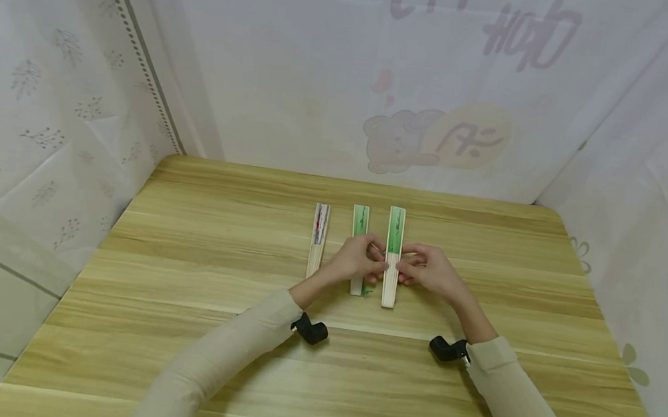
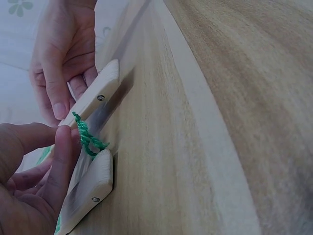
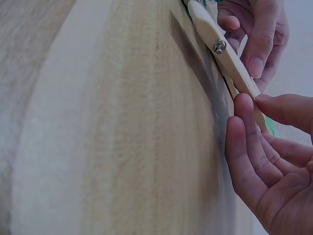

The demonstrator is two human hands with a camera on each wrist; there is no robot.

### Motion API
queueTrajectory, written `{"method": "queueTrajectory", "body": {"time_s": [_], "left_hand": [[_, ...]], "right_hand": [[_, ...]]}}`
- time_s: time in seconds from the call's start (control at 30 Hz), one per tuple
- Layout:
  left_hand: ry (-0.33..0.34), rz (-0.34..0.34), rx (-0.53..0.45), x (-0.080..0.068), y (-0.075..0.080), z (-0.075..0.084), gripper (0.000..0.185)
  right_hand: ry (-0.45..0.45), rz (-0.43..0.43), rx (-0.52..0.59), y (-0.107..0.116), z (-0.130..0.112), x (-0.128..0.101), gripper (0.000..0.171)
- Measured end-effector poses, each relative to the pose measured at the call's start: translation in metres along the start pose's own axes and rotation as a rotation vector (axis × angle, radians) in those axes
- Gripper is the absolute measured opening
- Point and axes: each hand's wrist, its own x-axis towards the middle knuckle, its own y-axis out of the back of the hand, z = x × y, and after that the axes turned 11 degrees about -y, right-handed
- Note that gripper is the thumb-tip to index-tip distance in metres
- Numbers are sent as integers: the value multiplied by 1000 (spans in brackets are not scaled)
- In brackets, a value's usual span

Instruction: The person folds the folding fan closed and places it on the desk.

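Head view: three closed fans lie side by side on the table [image 1: 177, 328], long axes running away from the person. The left hand [image 1: 356, 257] and right hand [image 1: 431, 268] meet at the right fan [image 1: 392, 254], one on each side, gripping it near mid-length; its pivot end points back toward the person. The middle fan [image 1: 359, 228] lies just beside it, partly under the left hand, and the left fan [image 1: 318, 237] sits a little apart.

Left wrist view: the left hand [image 2: 34, 176] has its fingers curled, the thumb [image 2: 63, 156] pressing by a green tassel [image 2: 88, 139] between two rivet ends. The right fan [image 2: 95, 95] is raised slightly off the wood.

Right wrist view: the right hand [image 3: 269, 156] pinches the right fan [image 3: 230, 58] along its edge with bent fingertips [image 3: 243, 105]; the left hand [image 3: 257, 34] grips the far side beyond the rivet [image 3: 219, 47].
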Motion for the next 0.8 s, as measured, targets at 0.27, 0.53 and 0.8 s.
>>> {"method": "queueTrajectory", "body": {"time_s": [0.27, 0.53, 0.8], "left_hand": [[6, 11, 13, -1, -1, -1, 33], [0, 5, 5, 1, -1, -2, 33], [5, -1, 4, 2, -1, -2, 32]], "right_hand": [[2, -4, 13, 1, 1, 0, 46], [7, -7, 10, 1, 1, 1, 47], [-7, -7, -9, 1, 0, 2, 47]]}}
